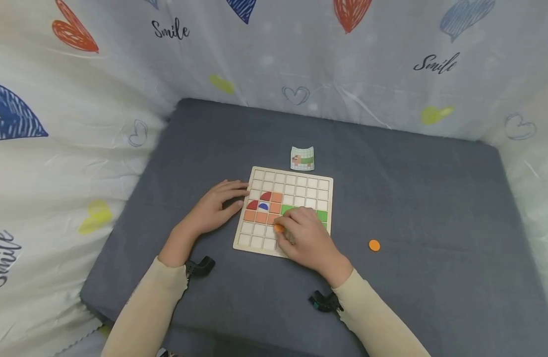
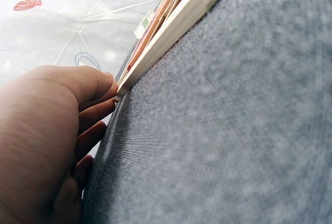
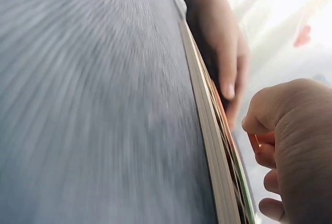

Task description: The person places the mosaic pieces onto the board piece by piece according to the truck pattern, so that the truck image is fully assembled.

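Note:
A wooden grid board (image 1: 258, 241) lies on the grey cloth, with red, salmon, blue-and-white and green pieces in several of its squares. My left hand (image 1: 213, 208) rests at the board's left edge, fingers extended and fingertips touching it. Over the lower middle of the grid, my right hand (image 1: 307, 238) pinches an orange disc (image 1: 279, 228) between thumb and finger. In the right wrist view that disc (image 3: 253, 143) shows edge-on above the board. The right hand hides part of the green area (image 1: 322, 215) and some squares.
A second orange disc (image 1: 374, 245) lies on the cloth right of the board. Behind the board is a small pattern card (image 1: 302, 158) with a pixel-like picture. The grey-covered table (image 1: 412, 188) is bordered by white curtains (image 1: 265, 64) printed with hearts.

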The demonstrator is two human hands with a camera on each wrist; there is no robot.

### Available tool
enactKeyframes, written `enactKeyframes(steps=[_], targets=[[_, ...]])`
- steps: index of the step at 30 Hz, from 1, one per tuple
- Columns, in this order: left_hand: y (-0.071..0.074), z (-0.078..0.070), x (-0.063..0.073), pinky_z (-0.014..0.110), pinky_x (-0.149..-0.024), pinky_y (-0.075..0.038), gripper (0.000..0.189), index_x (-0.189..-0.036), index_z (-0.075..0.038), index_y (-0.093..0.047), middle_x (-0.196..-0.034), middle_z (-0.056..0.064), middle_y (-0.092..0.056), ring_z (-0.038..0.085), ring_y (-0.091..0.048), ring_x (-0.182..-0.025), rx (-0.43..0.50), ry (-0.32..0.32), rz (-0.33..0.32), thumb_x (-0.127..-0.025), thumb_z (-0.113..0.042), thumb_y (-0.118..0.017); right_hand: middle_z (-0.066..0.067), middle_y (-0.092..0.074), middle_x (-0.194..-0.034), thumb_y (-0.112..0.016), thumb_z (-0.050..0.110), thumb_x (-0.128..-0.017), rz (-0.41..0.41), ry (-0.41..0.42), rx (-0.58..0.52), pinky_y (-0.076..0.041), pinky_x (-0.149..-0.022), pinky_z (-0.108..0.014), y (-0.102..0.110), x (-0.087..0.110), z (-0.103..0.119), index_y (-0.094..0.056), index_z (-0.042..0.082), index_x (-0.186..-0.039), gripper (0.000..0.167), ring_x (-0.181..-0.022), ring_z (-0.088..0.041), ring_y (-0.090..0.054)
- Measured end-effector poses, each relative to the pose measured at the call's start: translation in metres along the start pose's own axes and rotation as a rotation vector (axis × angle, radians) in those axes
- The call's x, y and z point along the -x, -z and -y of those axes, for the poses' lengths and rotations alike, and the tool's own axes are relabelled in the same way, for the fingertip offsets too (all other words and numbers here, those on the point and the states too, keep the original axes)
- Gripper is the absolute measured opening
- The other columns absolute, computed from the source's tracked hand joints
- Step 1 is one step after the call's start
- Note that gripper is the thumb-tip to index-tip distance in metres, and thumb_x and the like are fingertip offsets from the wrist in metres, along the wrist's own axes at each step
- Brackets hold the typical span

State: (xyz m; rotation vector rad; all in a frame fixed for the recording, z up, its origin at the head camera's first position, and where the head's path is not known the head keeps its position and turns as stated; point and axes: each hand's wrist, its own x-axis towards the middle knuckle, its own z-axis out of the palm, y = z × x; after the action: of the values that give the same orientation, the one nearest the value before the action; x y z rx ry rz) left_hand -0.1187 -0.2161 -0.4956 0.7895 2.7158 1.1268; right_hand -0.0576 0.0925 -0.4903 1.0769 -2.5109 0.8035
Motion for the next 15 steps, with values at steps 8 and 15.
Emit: enactKeyframes(steps=[8,15], targets=[[-0.002,0.001,-0.002,0.046,-0.140,-0.017,0.038,-0.148,-0.012,-0.071,-0.162,0.005,-0.057,0.031,-0.040,-0.159,0.010,0.003,0.004,-0.111,-0.024,-0.070,0.000,-0.066,-0.099,-0.076,0.014,-0.096,0.003,0.045,0.019,-0.057,-0.081,-0.040,-0.018,-0.020,0.012,-0.080,0.012,-0.105,0.010,-0.090,-0.020,-0.062],[0.000,0.001,-0.002,0.046,-0.139,-0.018,0.038,-0.147,-0.011,-0.071,-0.161,0.007,-0.058,0.032,-0.041,-0.158,0.003,-0.005,0.001,-0.111,-0.023,-0.070,0.001,-0.067,-0.096,-0.079,0.016,-0.096,-0.006,0.086,0.019,-0.056,-0.083,-0.041,-0.028,-0.027,0.017,-0.080,0.013,-0.101,0.007,-0.087,-0.021,-0.061]])
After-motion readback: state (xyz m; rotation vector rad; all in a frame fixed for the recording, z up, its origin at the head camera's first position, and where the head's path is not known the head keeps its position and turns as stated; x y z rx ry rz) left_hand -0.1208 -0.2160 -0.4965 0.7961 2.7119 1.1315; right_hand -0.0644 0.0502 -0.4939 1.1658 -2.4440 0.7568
